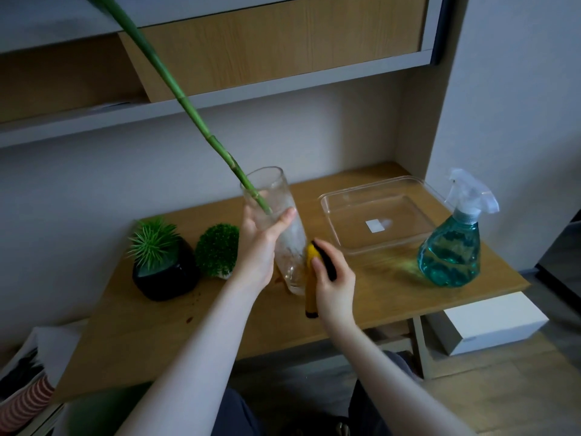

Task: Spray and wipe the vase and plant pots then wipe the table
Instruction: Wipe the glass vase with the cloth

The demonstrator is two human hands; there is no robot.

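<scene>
A tall clear glass vase [284,215] leans to the left over the wooden table [377,297], a long green bamboo stem [176,92] sticking out of it toward the upper left. My left hand [261,247] grips the vase around its middle. My right hand [333,278] holds a yellow and black sponge [314,254] against the lower right side of the vase. A black pot with a spiky green plant [163,269] stands at the left. Beside it sits a round green bush in a small white pot [217,250]. A spray bottle of blue liquid [452,243] stands at the right.
A clear shallow plastic tray [377,215] lies on the table behind my right hand. Small dark stains [188,319] mark the tabletop near the black pot. Shelves hang above the table. A white box [490,322] sits on the floor under the right end.
</scene>
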